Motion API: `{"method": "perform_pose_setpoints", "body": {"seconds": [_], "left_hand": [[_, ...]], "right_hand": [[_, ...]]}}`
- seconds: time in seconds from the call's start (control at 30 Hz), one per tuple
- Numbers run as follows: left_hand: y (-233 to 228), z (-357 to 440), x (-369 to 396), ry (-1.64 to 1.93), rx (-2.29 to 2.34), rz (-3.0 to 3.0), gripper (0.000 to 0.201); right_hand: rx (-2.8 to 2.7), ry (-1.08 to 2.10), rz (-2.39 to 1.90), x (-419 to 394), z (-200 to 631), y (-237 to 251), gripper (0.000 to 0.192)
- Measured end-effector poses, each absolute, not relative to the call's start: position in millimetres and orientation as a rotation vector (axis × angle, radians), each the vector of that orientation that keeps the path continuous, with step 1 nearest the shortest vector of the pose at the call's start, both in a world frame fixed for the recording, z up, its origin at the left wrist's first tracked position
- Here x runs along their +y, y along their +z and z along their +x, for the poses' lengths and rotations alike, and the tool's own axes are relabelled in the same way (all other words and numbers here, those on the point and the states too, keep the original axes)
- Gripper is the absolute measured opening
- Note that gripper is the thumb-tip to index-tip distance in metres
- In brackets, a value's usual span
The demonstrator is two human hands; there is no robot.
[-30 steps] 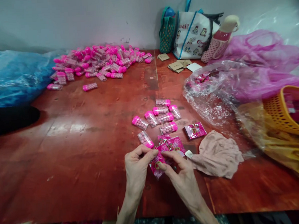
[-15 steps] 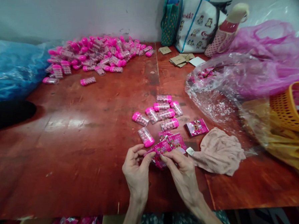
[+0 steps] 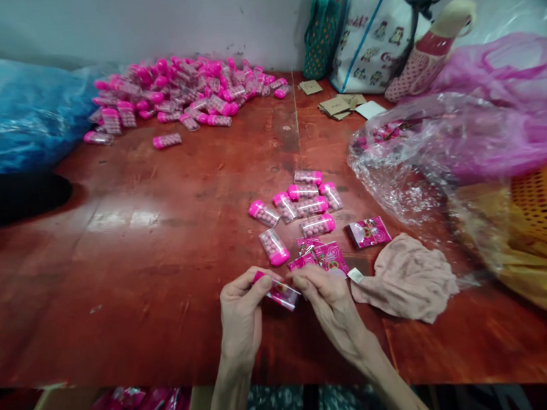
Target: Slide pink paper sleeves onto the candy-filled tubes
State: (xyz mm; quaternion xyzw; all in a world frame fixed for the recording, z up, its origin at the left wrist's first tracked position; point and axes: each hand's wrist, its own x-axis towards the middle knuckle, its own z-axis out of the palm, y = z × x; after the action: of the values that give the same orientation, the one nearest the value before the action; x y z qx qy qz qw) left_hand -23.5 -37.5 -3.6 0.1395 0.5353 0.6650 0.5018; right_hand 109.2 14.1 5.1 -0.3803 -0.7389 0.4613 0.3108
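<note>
Both hands are working low over the red table (image 3: 133, 249): the left hand (image 3: 241, 317) is pinching one end of a pink packet (image 3: 278, 291) between thumb and fingertips, and the right hand (image 3: 330, 301) is gripping the other end, fingers curled tight. The packet is lying slanted between them, just off the tabletop. Just beyond the right hand's knuckles, more flat packets (image 3: 324, 255) are lying, with capsule tubes (image 3: 301, 205) farther out. A crumpled beige cloth (image 3: 408, 278) is sitting to the right of the right hand.
</note>
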Motion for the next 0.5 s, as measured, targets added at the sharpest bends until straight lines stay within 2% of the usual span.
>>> {"method": "perform_pose_setpoints", "body": {"seconds": [0.27,0.5], "left_hand": [[-5,-46,-45,1.792,1.305,0.011,0.013],[-3,-56,-47,1.863,1.222,-0.147,0.014]], "right_hand": [[-2.605,0.808,-0.815,52,88,-18,0.05],[-2.626,0.685,-0.667,52,94,-22,0.05]]}}
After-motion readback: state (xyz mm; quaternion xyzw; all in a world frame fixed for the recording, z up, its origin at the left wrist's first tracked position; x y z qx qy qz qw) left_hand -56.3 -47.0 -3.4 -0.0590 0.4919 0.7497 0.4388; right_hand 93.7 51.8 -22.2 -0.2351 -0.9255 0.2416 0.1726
